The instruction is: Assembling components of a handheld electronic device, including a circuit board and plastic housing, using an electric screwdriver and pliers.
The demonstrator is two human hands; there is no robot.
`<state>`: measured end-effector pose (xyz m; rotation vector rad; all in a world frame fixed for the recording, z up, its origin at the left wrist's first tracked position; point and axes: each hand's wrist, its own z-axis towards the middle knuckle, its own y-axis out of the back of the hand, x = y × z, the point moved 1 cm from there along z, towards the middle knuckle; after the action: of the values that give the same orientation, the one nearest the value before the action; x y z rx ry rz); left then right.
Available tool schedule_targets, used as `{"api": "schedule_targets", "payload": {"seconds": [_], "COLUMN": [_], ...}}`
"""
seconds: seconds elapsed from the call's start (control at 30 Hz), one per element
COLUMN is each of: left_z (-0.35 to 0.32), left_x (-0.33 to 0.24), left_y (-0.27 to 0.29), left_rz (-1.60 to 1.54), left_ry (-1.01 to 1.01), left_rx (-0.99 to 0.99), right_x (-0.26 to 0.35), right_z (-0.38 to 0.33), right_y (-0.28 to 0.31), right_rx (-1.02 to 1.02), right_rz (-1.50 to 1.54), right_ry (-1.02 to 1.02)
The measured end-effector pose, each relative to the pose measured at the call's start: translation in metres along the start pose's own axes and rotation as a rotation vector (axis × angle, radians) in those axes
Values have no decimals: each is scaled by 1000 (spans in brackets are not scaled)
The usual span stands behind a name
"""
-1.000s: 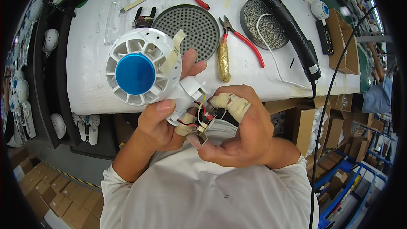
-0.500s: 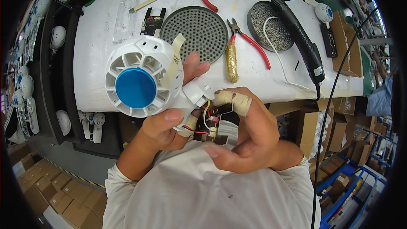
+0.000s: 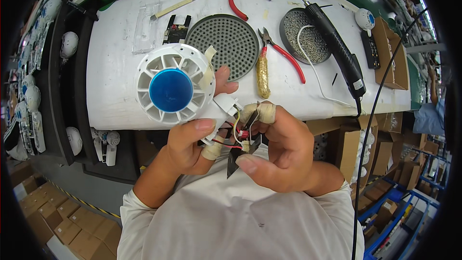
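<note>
My left hand (image 3: 192, 147) is closed round the neck of a white handheld fan (image 3: 147, 60), whose round head has a blue hub and faces up. A strip of tan tape sticks to the side of the head. Thin red, black, yellow and white wires run from the neck to a small dark circuit board (image 3: 233, 163). My right hand (image 3: 286, 151) pinches this board between thumb and fingers, and the board is tilted. Tan tape wraps fingers on both hands. The fingers hide part of the board.
Behind the fan lie a grey dish with many holes (image 3: 224, 43), a dark board (image 3: 176, 31), red-handled cutters (image 3: 284, 60), pliers (image 3: 233, 2), a dish of screws (image 3: 308, 38) and a black electric screwdriver (image 3: 337, 43). A cardboard box (image 3: 392, 58) stands at right. A black cable (image 3: 373, 130) hangs at right.
The fan head has shifted slightly right and turned to face more upward. My right hand has tilted the board, so its dark flat side now shows below the thumb.
</note>
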<state>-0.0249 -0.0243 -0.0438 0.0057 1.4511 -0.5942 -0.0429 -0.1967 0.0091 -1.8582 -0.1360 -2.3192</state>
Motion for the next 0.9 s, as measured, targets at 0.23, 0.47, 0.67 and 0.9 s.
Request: {"api": "schedule_targets", "payload": {"seconds": [0.23, 0.47, 0.67, 0.9], "left_z": [12, 11, 13, 10], "left_x": [-6, -9, -6, -11], "left_y": [-5, -7, -3, -11], "left_rz": [141, 143, -194, -40], "left_ry": [-436, -363, -357, -393], "left_rx": [159, 123, 195, 62], "right_x": [10, 7, 2, 4], "right_z": [6, 6, 7, 5], "right_y": [4, -4, -7, -10], "right_rx": [88, -26, -18, 62], "right_rz": [-353, -492, -639, -570], "right_ry": [193, 372, 487, 526]}}
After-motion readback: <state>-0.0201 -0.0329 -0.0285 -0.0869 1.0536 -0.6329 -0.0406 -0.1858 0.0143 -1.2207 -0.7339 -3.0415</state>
